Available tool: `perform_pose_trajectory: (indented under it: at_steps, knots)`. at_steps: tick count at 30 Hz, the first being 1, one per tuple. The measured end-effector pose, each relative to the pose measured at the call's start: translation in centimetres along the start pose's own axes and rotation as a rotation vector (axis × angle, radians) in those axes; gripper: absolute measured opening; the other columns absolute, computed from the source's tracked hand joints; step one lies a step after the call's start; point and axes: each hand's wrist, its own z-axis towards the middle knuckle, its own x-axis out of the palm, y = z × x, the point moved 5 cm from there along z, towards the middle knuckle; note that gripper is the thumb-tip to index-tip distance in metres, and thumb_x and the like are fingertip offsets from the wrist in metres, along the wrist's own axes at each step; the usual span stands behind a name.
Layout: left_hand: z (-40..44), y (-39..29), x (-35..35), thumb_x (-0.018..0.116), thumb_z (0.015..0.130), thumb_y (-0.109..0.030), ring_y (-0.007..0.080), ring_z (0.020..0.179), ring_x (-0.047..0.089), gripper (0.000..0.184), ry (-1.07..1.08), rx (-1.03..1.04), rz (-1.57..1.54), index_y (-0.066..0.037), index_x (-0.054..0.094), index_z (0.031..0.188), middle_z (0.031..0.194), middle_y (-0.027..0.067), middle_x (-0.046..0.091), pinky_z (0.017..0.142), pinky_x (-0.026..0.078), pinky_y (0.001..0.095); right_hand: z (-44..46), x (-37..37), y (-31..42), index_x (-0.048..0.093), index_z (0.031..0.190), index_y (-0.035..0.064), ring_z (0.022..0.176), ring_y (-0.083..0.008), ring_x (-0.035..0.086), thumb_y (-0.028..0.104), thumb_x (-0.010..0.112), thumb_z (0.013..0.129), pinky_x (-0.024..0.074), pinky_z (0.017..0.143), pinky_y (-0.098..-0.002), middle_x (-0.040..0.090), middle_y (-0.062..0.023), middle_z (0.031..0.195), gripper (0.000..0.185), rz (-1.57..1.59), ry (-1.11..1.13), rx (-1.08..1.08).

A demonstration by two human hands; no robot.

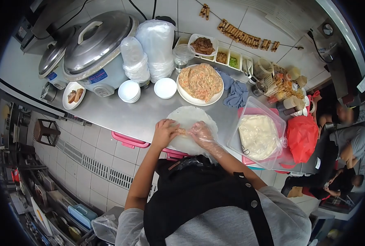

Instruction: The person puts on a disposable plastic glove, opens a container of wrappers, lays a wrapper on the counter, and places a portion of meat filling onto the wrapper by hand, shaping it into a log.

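Beyond and to the left of both hands stand two white bowl groups: a white stack (129, 91) at the far left and a white bowl (165, 88) next to it. Nearer the body comes the person's left hand (167, 132), which looks bare, reaching in from the left with its fingers bent down toward a small strip of filling (183, 132). That strip lies just right of the left fingertips and just left of the right ones, so it sits between the two hands, with neither clearly nearer. Its long axis seems to run crosswise, from one hand toward the other, though the fingers hide its ends. Under it, spreading beyond the hands and back toward the body, is a thin, pale round sheet (194, 116). The person's right hand (201, 133), in a clear plastic glove, comes in from the right with its fingers curled at the strip's other end. Whether either hand pinches the strip or sheet, or only presses on it, cannot be told. Straight beyond the right hand sits a heaped plate of orange-flecked mixture (200, 83); well to its right, a clear tub (233, 141) holds a pale, soft mass (257, 135).
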Motion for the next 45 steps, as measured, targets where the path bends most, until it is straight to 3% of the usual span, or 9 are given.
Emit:
perform_pose_trajectory:
  at_steps: [4,7,10,12,19,22,31,36,45]
  knots:
    - [-0.3,1.2,-0.6,0.076,0.068,-0.027,0.0281,0.113,0.048,0.050,0.031,0.006,0.059,-0.014,0.064,0.115,0.117,0.0036,0.058,0.096,0.036,0.0427,0.5,0.5,-1.0,0.066,0.073,0.0058,0.083,-0.0300,0.055,0.015,0.072,0.066,0.0464,0.075,-0.0412,0.058,-0.0110,0.083,0.014,-0.060,0.081,-0.019]
    - [-0.8,1.9,-0.5,0.079,0.063,-0.026,0.0262,0.115,0.048,0.057,0.077,-0.072,0.003,-0.015,0.063,0.117,0.117,0.0032,0.058,0.096,0.036,0.0428,1.0,0.3,-0.2,0.068,0.085,0.0072,0.085,-0.0319,0.056,0.019,0.073,0.067,0.0460,0.078,-0.0422,0.059,-0.0120,0.083,0.022,-0.151,0.167,0.067]
    - [-1.0,2.3,-0.3,0.080,0.060,-0.027,0.0256,0.117,0.048,0.065,0.108,-0.092,0.004,-0.014,0.060,0.120,0.119,0.0032,0.057,0.097,0.035,0.0432,1.2,0.1,1.2,0.066,0.099,0.0075,0.088,-0.0345,0.056,0.023,0.073,0.070,0.0452,0.082,-0.0432,0.062,-0.0131,0.086,0.034,0.044,-0.009,-0.025]
    - [-1.1,2.4,-0.2,0.080,0.061,-0.029,0.0274,0.118,0.047,0.062,0.125,-0.089,0.007,-0.016,0.061,0.119,0.120,0.0030,0.057,0.098,0.035,0.0441,1.2,1.3,0.9,0.063,0.107,0.0086,0.091,-0.0360,0.057,0.025,0.074,0.071,0.0441,0.086,-0.0433,0.064,-0.0142,0.092,0.041,0.130,0.116,-0.005]
    - [-0.1,1.7,0.6,0.074,0.070,-0.031,0.0287,0.120,0.045,0.039,0.063,-0.037,0.064,-0.023,0.070,0.108,0.119,0.0026,0.059,0.100,0.033,0.0453,-0.6,2.0,-0.7,0.069,0.095,0.0134,0.098,-0.0309,0.055,0.029,0.071,0.074,0.0401,0.087,-0.0453,0.064,-0.0097,0.095,0.027,-0.163,0.082,-0.031]
    - [0.6,1.4,1.3,0.073,0.071,-0.031,0.0292,0.121,0.044,0.034,0.071,0.044,0.087,-0.025,0.072,0.104,0.119,0.0027,0.058,0.101,0.032,0.0459,-0.3,2.9,-0.4,0.071,0.081,0.0130,0.090,-0.0286,0.058,0.028,0.075,0.070,0.0420,0.086,-0.0454,0.066,-0.0079,0.089,0.020,-0.222,0.015,-0.037]
    - [-0.9,2.5,-0.5,0.079,0.063,-0.031,0.0318,0.119,0.046,0.062,0.041,-0.053,-0.022,-0.015,0.061,0.120,0.122,0.0052,0.057,0.101,0.034,0.0444,2.3,3.3,1.2,0.070,0.078,0.0126,0.102,-0.0303,0.056,0.029,0.069,0.072,0.0399,0.088,-0.0448,0.062,-0.0020,0.093,0.017,-0.157,0.097,0.035]
    - [-1.4,3.2,-0.8,0.080,0.060,-0.022,0.0292,0.117,0.049,0.061,0.156,-0.157,-0.080,-0.011,0.062,0.117,0.122,0.0081,0.057,0.099,0.036,0.0428,3.9,3.5,2.8,0.064,0.102,0.0098,0.094,-0.0326,0.057,0.024,0.070,0.072,0.0428,0.085,-0.0444,0.063,-0.0097,0.096,0.033,-0.073,0.137,0.032]
    - [-1.0,4.1,-0.4,0.077,0.067,-0.025,0.0256,0.111,0.051,0.046,0.165,-0.170,-0.060,-0.019,0.066,0.111,0.114,0.0030,0.060,0.094,0.037,0.0434,3.3,3.8,2.5,0.053,0.125,0.0085,0.095,-0.0352,0.058,0.016,0.070,0.075,0.0465,0.084,-0.0435,0.061,-0.0176,0.100,0.053,0.113,0.262,-0.022]
